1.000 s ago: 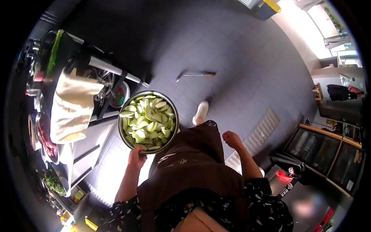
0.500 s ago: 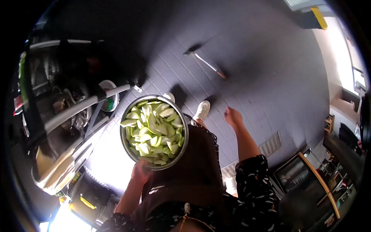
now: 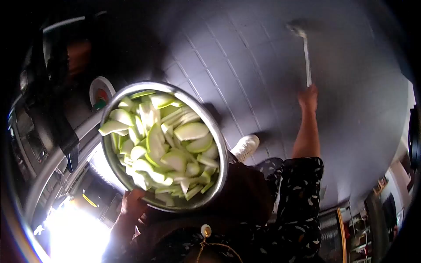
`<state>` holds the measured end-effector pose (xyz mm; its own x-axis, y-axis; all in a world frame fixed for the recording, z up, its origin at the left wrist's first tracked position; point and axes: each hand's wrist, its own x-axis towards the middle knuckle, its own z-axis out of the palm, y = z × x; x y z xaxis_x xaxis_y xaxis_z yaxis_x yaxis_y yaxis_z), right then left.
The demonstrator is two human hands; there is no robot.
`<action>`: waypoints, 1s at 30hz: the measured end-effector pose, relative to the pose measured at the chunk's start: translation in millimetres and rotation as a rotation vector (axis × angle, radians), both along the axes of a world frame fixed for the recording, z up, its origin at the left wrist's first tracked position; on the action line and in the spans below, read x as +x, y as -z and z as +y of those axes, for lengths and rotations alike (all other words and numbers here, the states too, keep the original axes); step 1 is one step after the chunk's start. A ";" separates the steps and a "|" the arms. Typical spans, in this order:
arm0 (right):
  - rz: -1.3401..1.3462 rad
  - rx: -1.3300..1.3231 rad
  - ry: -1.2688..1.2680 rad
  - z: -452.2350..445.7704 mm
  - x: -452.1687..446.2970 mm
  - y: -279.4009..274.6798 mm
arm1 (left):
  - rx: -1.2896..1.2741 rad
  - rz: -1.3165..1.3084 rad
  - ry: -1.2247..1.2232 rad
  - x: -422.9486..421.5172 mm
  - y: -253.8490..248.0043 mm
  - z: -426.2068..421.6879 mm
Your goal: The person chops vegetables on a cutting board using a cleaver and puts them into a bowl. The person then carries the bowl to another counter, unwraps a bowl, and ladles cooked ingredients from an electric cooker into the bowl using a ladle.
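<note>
My left hand [image 3: 133, 204] grips the near rim of a round metal bowl [image 3: 222, 162], which is tilted against my front. Pale green slices [image 3: 175, 160] with darker green skin fill it; their exact kind I cannot tell. Out to the right, my right hand [image 3: 308, 98] is closed around the handle end of a long-handled utensil [image 3: 306, 59]. It has a pale metal shaft, and its head, blurred and spoon-like, points away from me over the grey tiled floor. My fingers hide the handle's end.
A white shoe [image 3: 245, 147] stands on the tiled floor [image 3: 219, 65] beyond the bowl. At left are a metal-railed rack [image 3: 55, 160] and a white round container [image 3: 101, 90]. Shelves with items [image 3: 362, 225] stand at lower right. Bright light glares at lower left.
My right hand has reached outward and closed on the utensil's handle, which lay apart from it on the floor before. The bowl now appears larger and nearer, still in my left hand.
</note>
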<state>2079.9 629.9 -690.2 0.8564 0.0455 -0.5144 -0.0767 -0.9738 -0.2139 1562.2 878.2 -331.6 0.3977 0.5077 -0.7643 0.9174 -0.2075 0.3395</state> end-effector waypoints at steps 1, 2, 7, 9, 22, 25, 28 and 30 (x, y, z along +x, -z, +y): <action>-0.095 -0.023 0.002 -11.3 10.1 29.0 | -0.262 -0.134 -0.629 13.2 4.7 -0.5; -0.190 -0.049 0.005 -23.3 20.1 59.2 | -0.372 -0.302 -1.311 26.6 9.4 -1.0; -0.040 -0.160 0.060 -60.1 7.0 67.0 | -0.029 -0.124 -0.528 -16.5 19.2 -15.5; -0.139 -0.020 0.114 -42.7 -10.4 47.2 | -0.102 -0.102 -0.624 -14.7 15.1 -13.3; 0.374 -0.149 -0.091 -298.8 -358.5 -307.4 | -0.455 -0.266 -0.940 31.4 -35.4 -16.0; 0.403 -0.033 0.108 -352.4 -374.7 -406.0 | -0.640 -0.334 -1.283 46.8 -57.7 -28.4; 0.487 -0.142 0.154 -346.6 -324.0 -475.6 | -0.336 -0.583 -0.499 47.2 -126.8 -42.4; 0.455 -0.122 0.025 -324.1 -276.1 -488.4 | -0.043 -0.664 0.031 60.9 -168.3 -30.3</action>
